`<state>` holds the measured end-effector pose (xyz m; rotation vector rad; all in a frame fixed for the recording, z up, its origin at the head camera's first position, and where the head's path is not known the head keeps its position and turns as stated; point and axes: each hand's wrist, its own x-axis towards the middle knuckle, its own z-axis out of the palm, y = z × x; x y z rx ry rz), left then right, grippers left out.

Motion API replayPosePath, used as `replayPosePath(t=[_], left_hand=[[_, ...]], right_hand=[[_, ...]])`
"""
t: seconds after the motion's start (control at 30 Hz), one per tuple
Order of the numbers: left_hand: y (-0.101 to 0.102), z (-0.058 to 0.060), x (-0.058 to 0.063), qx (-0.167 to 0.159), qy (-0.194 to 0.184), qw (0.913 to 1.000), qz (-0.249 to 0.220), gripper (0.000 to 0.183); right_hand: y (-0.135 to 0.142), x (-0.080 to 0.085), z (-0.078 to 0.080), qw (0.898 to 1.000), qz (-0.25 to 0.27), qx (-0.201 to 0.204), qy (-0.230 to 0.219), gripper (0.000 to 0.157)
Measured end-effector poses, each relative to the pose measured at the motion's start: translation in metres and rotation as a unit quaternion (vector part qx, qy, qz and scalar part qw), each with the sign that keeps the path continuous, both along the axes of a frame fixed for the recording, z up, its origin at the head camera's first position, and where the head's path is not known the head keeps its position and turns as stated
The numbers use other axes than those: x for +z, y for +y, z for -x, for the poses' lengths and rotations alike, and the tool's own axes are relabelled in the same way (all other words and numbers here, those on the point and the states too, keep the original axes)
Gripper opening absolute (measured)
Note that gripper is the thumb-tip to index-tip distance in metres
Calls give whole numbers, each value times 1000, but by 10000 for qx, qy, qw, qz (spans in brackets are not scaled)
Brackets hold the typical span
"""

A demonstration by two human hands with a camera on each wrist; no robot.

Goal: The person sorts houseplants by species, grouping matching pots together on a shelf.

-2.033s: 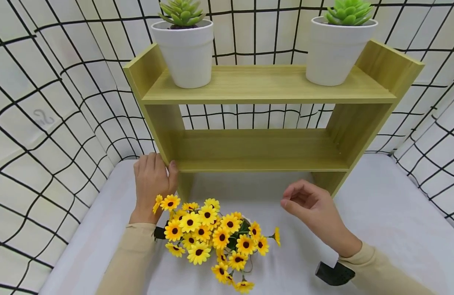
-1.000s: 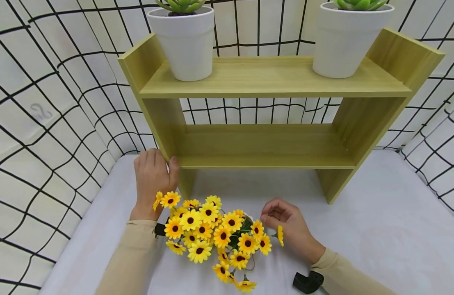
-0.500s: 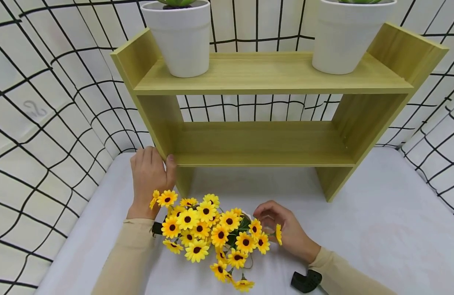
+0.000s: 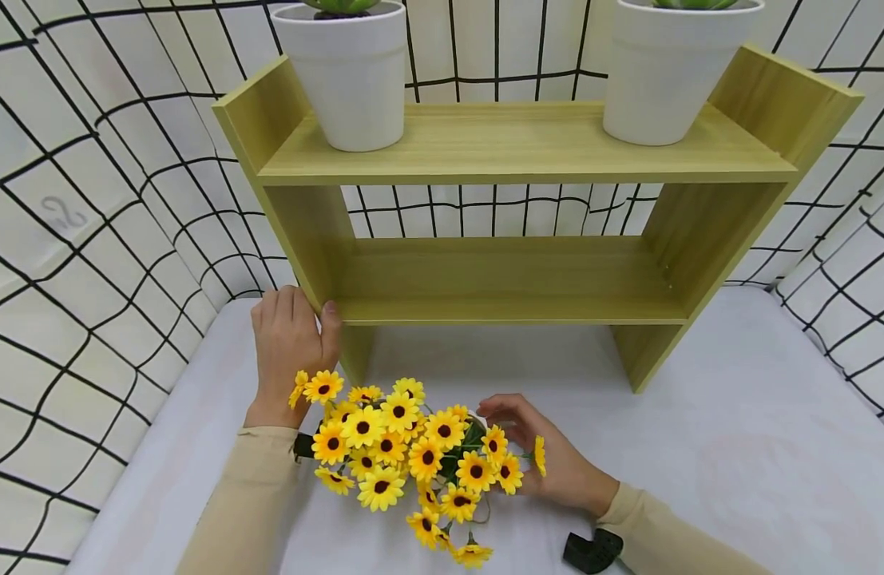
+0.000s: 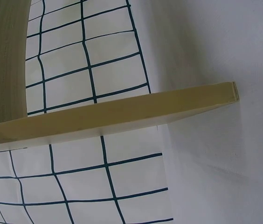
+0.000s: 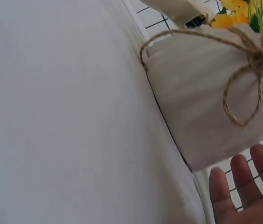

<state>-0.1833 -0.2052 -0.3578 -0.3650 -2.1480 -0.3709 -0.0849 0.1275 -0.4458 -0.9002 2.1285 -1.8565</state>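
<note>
Right hand is holding thumb and fingers apart around a cream cloth-wrapped pot of yellow flowers, contact unclear; left hand is gripping a yellowish two-tier wooden shelf.

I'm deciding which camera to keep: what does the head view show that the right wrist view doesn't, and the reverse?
Only the head view: the wooden shelf, the two white pots on it, and the left hand at its side.

Only the right wrist view: the knot of the twine bow on the pale container.

Both: the yellow flowers, right hand and black grid.
</note>
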Motion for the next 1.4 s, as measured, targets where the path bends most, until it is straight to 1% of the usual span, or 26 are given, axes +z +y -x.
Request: replayPosePath(t=[0.17, 0.37, 0.47, 0.6, 0.67, 0.83, 0.9, 1.0, 1.07, 1.13, 1.33, 1.4], left_hand=[[1, 0, 1, -23, 36, 10000, -40, 53], [1, 1, 2, -40, 49, 10000, -38, 52], [1, 1, 2, -27, 21, 10000, -16, 53], [1, 1, 1, -21, 15, 10000, 12, 53], [0, 2, 1, -31, 26, 10000, 8, 52], [-1, 3, 1, -50, 130, 9999, -4, 51], [-1, 3, 1, -49, 200, 9998, -1, 50], [-1, 4, 2, -57, 247, 9997, -13, 50], [-1, 3, 2, -58, 198, 9998, -24, 49], [-1, 3, 2, -72, 114, 9999, -55, 49], [0, 1, 1, -45, -119, 9999, -56, 51], [0, 0, 0, -35, -123, 9999, -60, 52]], right_hand=[[-6, 0, -6, 9998, -152, -80, -110, 89], [-13, -2, -11, 9997, -106, -111, -199, 87], [-16, 0, -13, 9996, -164, -196, -109, 89], [-18, -1, -13, 9988, -284, -351, 213, 91], [-20, -1, -13, 9985, -308, -370, 256, 90], [-24, 2, -14, 9989, -319, -334, 94, 88], [-24, 3, -14, 9989, -329, -325, 110, 88], [-25, 4, -13, 9982, -396, -354, 294, 87], [-24, 3, -11, 9973, -432, -379, 456, 86], [-24, 1, -10, 9968, -446, -413, 515, 85], [-22, 1, -11, 9980, -304, -413, 367, 85], [-22, 2, -12, 9985, -213, -391, 308, 85]])
